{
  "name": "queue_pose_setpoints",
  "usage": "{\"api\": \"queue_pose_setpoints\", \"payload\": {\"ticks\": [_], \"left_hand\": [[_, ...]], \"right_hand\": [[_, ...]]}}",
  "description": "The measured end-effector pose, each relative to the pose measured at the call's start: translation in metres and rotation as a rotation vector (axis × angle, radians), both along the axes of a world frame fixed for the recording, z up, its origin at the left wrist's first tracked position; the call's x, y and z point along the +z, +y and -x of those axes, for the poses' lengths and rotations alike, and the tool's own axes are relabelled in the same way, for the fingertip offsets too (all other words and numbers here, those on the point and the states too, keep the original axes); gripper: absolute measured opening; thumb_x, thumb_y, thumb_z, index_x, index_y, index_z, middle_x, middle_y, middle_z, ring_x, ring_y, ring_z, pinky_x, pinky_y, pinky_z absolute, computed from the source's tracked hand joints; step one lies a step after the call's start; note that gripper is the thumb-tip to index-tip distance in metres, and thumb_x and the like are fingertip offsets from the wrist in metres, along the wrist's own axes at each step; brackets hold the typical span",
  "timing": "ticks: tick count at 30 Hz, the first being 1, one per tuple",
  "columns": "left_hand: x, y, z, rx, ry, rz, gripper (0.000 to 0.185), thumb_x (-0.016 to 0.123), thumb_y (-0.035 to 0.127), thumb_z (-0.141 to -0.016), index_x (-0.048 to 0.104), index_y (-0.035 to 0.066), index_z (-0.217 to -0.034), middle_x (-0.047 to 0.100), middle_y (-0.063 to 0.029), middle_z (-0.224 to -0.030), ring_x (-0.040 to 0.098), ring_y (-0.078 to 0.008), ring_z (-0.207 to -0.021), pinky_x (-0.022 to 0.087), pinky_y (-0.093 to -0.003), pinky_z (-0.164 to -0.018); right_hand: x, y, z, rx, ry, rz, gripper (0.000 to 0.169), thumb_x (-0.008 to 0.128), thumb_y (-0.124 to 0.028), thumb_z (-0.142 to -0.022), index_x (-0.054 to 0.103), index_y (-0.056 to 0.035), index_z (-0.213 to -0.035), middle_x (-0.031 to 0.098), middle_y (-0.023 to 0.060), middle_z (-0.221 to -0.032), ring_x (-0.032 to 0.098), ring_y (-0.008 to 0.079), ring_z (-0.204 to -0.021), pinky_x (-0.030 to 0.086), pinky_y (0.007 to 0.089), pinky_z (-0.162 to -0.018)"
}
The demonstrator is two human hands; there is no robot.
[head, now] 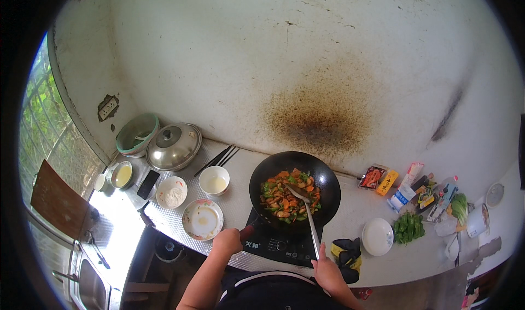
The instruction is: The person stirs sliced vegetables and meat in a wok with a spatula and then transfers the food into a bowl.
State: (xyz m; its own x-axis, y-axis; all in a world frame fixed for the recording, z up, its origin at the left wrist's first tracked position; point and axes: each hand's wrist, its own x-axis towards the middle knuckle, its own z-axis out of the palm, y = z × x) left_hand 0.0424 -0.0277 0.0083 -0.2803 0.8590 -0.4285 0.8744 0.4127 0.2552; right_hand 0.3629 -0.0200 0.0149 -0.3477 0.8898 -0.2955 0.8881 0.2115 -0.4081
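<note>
A black wok [324,178] stands on a black induction cooker [279,246]. Sliced carrots, green pepper pieces and browned bits [287,197] fill its bottom. My left hand [228,242] is closed around the wok's handle [247,231]. In my right hand [328,271] is the long handle of a metal spatula [312,224], its blade resting on the food. Just right of the cooker lie black and yellow gloves [348,258]. To the left are a floral plate [202,219], a bowl with pale liquid [215,181] and a bowl of white powder [172,192].
At the back left stand a domed metal lid [174,146] and a green-rimmed basin [137,135], near black chopsticks [217,160]. A white plate [377,236], green peppers [409,228], seasoning packets [386,183] and leafy greens [459,208] lie right. A sink [92,285] is lower left.
</note>
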Motion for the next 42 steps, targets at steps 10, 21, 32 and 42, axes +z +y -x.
{"api": "queue_pose_setpoints", "payload": {"ticks": [10, 21, 32, 42], "left_hand": [[0.010, 0.000, -0.003, 0.004, -0.016, 0.000, 0.024, 0.063, 0.015, -0.064, 0.067, 0.001, -0.083, 0.066, -0.0209, -0.085, 0.065, -0.0355, -0.081, 0.052, -0.0434, -0.073], [0.007, 0.000, -0.003, 0.010, -0.011, 0.003, 0.023, 0.062, 0.014, -0.063, 0.067, 0.002, -0.082, 0.066, -0.0208, -0.083, 0.065, -0.0356, -0.081, 0.052, -0.0434, -0.071], [0.013, 0.000, -0.004, 0.003, -0.027, 0.007, 0.024, 0.062, 0.014, -0.064, 0.067, 0.002, -0.083, 0.066, -0.0205, -0.085, 0.065, -0.0355, -0.082, 0.052, -0.0434, -0.073], [0.020, 0.000, -0.005, -0.001, -0.033, 0.012, 0.024, 0.062, 0.014, -0.064, 0.067, 0.001, -0.083, 0.066, -0.0213, -0.085, 0.065, -0.0357, -0.082, 0.052, -0.0432, -0.073]], "right_hand": [[0.002, 0.000, 0.000, -0.001, 0.008, 0.014, 0.068, 0.049, -0.021, -0.090, 0.011, 0.0106, -0.137, 0.058, 0.0303, -0.084, 0.059, 0.0437, -0.073, 0.047, 0.0477, -0.067], [0.000, 0.000, -0.001, 0.005, -0.006, 0.031, 0.071, 0.050, -0.022, -0.090, 0.009, 0.0109, -0.137, 0.059, 0.0308, -0.085, 0.059, 0.0434, -0.073, 0.048, 0.0475, -0.068], [0.002, 0.000, 0.000, 0.037, -0.017, 0.046, 0.078, 0.055, -0.022, -0.088, 0.004, 0.0118, -0.137, 0.059, 0.0320, -0.087, 0.060, 0.0434, -0.076, 0.048, 0.0464, -0.071], [0.007, 0.000, 0.001, 0.027, -0.008, 0.074, 0.079, 0.055, -0.022, -0.087, 0.004, 0.0115, -0.137, 0.058, 0.0321, -0.087, 0.059, 0.0439, -0.076, 0.048, 0.0471, -0.071]]}}
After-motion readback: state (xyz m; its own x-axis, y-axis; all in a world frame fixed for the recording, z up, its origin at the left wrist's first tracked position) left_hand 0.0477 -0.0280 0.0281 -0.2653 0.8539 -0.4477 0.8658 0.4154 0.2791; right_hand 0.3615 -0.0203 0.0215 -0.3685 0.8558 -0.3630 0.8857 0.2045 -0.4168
